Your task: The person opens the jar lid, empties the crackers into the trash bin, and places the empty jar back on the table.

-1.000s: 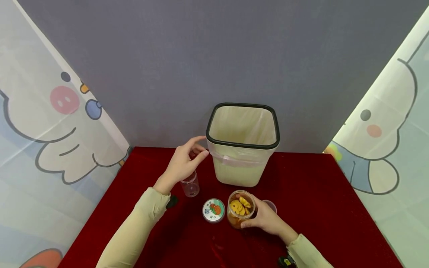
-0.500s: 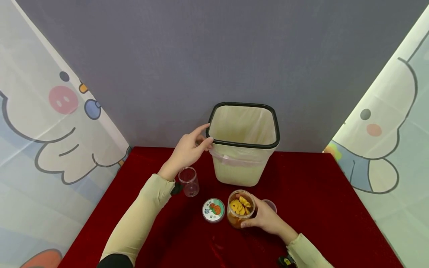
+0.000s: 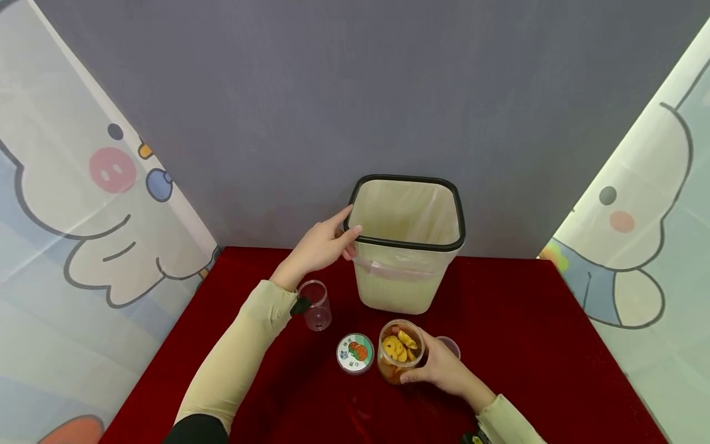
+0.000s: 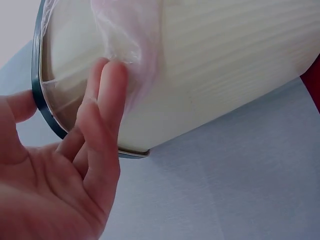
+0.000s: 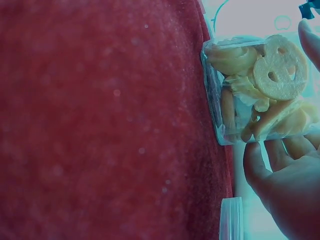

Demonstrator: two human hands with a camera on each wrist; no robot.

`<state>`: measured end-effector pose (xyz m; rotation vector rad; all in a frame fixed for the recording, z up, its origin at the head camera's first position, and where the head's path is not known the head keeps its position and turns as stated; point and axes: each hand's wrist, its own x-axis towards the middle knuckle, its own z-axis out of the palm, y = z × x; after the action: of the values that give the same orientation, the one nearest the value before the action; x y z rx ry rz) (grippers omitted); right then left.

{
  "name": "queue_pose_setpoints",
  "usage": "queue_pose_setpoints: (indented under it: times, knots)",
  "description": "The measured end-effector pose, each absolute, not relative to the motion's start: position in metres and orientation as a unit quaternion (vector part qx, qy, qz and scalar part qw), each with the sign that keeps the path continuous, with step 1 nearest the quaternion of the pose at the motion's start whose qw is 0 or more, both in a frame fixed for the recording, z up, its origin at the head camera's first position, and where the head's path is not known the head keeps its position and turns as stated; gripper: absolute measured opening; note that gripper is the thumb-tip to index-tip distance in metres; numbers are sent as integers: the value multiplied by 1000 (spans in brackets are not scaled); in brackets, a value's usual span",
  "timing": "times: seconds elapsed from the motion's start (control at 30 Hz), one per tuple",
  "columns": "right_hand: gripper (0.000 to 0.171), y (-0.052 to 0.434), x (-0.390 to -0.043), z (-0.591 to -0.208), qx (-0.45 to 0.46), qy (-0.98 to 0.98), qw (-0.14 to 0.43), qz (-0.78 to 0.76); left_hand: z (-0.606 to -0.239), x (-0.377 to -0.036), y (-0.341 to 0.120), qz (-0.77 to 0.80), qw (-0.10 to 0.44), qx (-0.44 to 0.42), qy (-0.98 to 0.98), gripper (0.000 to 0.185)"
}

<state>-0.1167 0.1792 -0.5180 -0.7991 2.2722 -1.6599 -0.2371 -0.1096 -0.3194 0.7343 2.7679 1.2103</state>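
My left hand (image 3: 323,246) is at the near-left corner of the bin (image 3: 407,246); thumb at the black rim (image 4: 45,107), fingertips (image 4: 107,75) pressed on the liner (image 4: 125,35) where it folds over the wall; fingers lie nearly straight, so this is contact, not a full clasp. My right hand (image 3: 440,370) is curled round the jar (image 3: 400,350) of yellow snacks (image 5: 280,67); the jar stands open on the red cloth (image 3: 516,345), in front of the bin and well below my left hand.

Risks, as I judge them:

- Bin: my left fingers bear on thin film, not on rigid plastic; a pull here could slide or tear the liner instead of moving the bin; a light bin held at one corner could also pivot or tip.
- Jar: it has no lid on; the lid (image 3: 355,353) lies flat just left of my right grip; any tilt short of the bin mouth would spill snacks onto the cloth.
- Cup (image 3: 315,303): this clear empty cup stands directly under my left wrist; lowering or drawing back that forearm could knock it over.
- A second small container (image 3: 448,345) sits just behind my right hand, mostly hidden; a lift angled backward could strike it.
- The right wrist view shows my fingers on the jar's far side only; how firm the hold is, I cannot tell; a smooth wall could slip.
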Motion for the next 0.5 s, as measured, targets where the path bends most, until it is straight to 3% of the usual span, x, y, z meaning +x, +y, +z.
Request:
queue_pose_setpoints:
  times: [0.27,0.5]
  knots:
    - [89,179,-116,-516,-255,779,112,-562,-319,-238,-98,437,71,190,876,69]
    - [88,175,-115,-521,-259,770,99,-574,-333,-234,-89,473,38,177,862,61]
